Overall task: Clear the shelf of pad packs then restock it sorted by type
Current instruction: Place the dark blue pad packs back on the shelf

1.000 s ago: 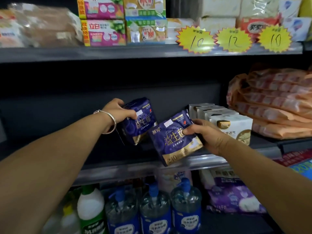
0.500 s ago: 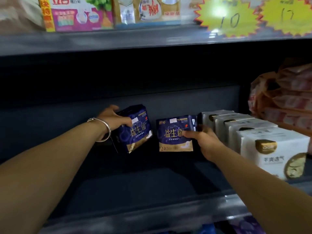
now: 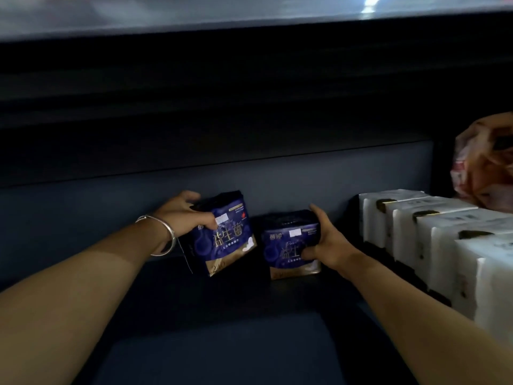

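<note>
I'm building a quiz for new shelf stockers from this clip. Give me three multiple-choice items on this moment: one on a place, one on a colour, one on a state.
1. Where does the row of white packs stand?
A. left of both blue packs
B. right of both blue packs
C. on the shelf above

2. What colour is the pack in the left hand?
A. dark blue with gold
B. green
C. plain white

3. How does the pack in the right hand sit?
A. lifted and tilted
B. lying flat on its face
C. upright on the shelf floor

Answers:
1 B, the white packs line the right side, beyond the right hand.
2 A, the left hand grips a dark blue and gold tilted pack.
3 C, the right-hand pack stands straight near the back wall.
</note>
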{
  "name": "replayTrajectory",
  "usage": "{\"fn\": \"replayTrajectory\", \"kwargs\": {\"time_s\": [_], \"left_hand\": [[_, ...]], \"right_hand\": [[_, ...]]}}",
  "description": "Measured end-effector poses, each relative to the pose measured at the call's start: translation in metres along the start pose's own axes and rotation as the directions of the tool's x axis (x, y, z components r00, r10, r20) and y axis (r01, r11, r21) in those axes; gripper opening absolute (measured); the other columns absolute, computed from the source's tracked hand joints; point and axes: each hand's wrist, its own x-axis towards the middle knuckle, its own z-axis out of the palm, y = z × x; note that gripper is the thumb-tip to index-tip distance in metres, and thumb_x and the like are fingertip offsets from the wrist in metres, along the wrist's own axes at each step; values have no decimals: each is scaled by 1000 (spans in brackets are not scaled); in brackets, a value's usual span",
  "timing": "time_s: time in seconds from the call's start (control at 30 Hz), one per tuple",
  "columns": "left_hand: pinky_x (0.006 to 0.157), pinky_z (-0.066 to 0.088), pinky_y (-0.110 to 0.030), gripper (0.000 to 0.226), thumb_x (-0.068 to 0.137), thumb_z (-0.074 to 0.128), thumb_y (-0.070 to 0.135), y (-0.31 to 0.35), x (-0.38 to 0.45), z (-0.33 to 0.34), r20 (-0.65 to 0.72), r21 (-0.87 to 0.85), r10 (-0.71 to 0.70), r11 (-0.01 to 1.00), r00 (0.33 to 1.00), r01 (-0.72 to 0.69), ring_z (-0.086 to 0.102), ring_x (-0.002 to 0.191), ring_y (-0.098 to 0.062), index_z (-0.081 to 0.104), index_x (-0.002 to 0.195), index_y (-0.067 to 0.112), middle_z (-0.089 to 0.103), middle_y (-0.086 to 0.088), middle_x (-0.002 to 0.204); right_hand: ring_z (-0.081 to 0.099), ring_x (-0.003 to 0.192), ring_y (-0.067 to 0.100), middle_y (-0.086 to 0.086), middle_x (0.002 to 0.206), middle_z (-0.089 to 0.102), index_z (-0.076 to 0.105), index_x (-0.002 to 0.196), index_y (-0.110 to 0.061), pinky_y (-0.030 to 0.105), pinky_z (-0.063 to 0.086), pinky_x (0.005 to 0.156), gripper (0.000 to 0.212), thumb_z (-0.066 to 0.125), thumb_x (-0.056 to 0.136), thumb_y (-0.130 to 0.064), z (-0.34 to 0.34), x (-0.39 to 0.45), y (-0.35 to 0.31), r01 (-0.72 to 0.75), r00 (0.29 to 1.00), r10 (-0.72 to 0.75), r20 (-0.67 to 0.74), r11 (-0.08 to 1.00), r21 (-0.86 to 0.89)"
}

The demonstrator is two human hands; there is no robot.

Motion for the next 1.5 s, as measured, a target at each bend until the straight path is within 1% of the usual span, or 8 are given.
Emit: {"fn": "replayTrajectory", "kwargs": {"time_s": [0.13, 0.6, 0.83, 1.0, 1.13, 1.23, 1.37, 1.5], "left_hand": [[61, 38, -18, 71, 72, 74, 7, -4, 7, 1, 21, -12, -4, 1000, 1000, 4, 52, 79, -5, 42, 134, 19, 56, 3, 105], [70, 44, -23, 72, 70, 75, 9, -15, 16, 1, 90, -5, 27, 1000, 996, -26, 60, 89, -10, 44, 133, 22, 61, 6, 107], [85, 48, -29, 100, 28, 76, 34, -13, 17, -1, 139, -8, 55, 999, 989, -54, 63, 93, -13, 48, 124, 28, 62, 10, 102], [75, 47, -23, 100, 24, 73, 34, -11, 10, 1, 159, -34, 73, 997, 985, -68, 63, 89, -9, 48, 121, 28, 62, 12, 100], [77, 45, -22, 97, 28, 76, 32, -2, -1, 3, 174, -13, 77, 997, 982, -75, 62, 90, -8, 48, 121, 29, 62, 11, 100], [81, 45, -23, 94, 33, 77, 31, 9, -12, 7, 192, 2, 83, 996, 978, -85, 61, 94, -10, 48, 123, 30, 60, 9, 107], [75, 47, -18, 72, 68, 76, 3, 24, -26, 28, 242, -5, 112, 993, 964, -114, 60, 87, -7, 44, 131, 20, 56, 12, 100], [80, 45, -17, 77, 71, 75, 2, 35, -25, 58, 274, -12, 154, 988, 949, -157, 57, 96, -5, 39, 137, 18, 54, 6, 123]], "right_hand": [[54, 109, 23, 9, 124, 48, 37, 138, -29, 32, 52, 88, 90, 74, 63, 5, 4, 8, -3, 0, 997, -12, -79, 988, -153], [55, 112, 29, 13, 127, 53, 32, 142, -29, 40, 49, 97, 91, 74, 66, -2, 7, 41, -4, -119, 984, 72, -161, 945, -306], [55, 113, 32, 15, 125, 54, 33, 141, -31, 40, 50, 96, 84, 66, 70, 0, 4, 52, -2, -150, 975, 93, -200, 945, -292], [42, 126, 38, 20, 141, 34, 13, 149, -33, 40, 42, 104, 93, 63, 77, 0, 4, 39, -3, -195, 967, 119, -225, 914, -354], [36, 128, 35, 16, 141, 36, 28, 144, -12, 38, 34, 105, 74, 63, 79, -3, 1, 12, -18, -28, 919, -189, -345, 843, -537], [57, 105, 20, 5, 111, 60, 54, 122, -7, 26, 45, 88, 43, 69, 82, -9, 3, -19, -42, 98, 980, -124, -155, 982, -163], [62, 105, 7, -8, 111, 66, 54, 121, -25, 23, 45, 95, 54, 79, 73, -24, 8, -49, -60, 2, 951, -6, 310, 1000, 15], [66, 99, 11, -2, 108, 69, 51, 121, -17, 24, 53, 86, 65, 82, 66, -5, -9, -48, -54, 2, 975, -19, 220, 997, 78]]}}
